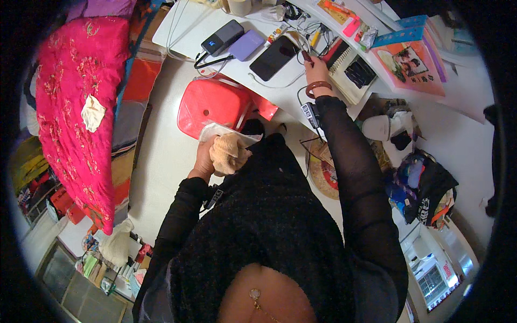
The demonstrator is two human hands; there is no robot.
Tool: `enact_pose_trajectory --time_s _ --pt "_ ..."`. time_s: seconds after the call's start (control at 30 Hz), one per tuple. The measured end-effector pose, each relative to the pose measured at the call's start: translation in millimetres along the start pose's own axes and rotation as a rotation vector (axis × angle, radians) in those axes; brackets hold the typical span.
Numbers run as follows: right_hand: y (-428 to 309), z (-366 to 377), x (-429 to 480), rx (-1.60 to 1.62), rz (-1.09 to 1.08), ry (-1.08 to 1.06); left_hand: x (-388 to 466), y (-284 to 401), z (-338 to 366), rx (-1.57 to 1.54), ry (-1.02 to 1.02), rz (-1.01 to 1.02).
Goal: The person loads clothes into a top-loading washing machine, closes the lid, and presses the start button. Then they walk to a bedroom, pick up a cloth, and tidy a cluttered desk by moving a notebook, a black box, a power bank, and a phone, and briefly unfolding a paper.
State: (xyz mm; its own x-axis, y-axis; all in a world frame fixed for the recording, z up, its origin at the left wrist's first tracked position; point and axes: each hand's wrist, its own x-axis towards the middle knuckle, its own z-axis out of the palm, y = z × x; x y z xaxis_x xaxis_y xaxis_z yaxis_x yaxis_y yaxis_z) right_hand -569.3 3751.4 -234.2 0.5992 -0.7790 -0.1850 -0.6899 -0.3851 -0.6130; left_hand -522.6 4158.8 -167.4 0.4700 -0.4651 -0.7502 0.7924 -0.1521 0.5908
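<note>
My left hand (204, 157) grips a bunched peach-coloured cloth (229, 155) in front of my lap. A white flat piece (212, 130), perhaps cloth or paper, shows just beyond it, partly hidden by the bundle. Over the desk (288, 95), my right hand (317, 72) has its fingers on a small dark red object (307, 57), too small to name. A black smartphone (274, 58) lies face up just left of that hand, its screen dark. To the hand's right sit an open spiral notebook (343, 76) and a black item (360, 72) on its page.
A red plastic stool (214, 105) stands by the desk's front edge. Power banks, one grey (223, 37) and one purple (246, 45), lie on the desk among cables. Bright pink bedding (80, 80) is at left. Bags (428, 189) and a shoe (376, 127) are at right.
</note>
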Motion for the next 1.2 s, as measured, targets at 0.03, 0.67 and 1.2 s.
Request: enact_pose_trajectory --time_s 0.03,0.67,1.2 --pt "-1.9 -1.6 -1.6 0.027 0.004 0.12 2.1 -1.6 -4.0 0.044 0.015 -0.011" --pt "-83.5 -47.2 -112.3 0.715 -0.12 -0.125 1.3 53.2 74.1 0.294 -0.306 0.247" --pt "-21.6 -35.3 -58.8 0.685 0.302 -0.107 29.4 55.3 68.6 0.168 -0.265 0.179"
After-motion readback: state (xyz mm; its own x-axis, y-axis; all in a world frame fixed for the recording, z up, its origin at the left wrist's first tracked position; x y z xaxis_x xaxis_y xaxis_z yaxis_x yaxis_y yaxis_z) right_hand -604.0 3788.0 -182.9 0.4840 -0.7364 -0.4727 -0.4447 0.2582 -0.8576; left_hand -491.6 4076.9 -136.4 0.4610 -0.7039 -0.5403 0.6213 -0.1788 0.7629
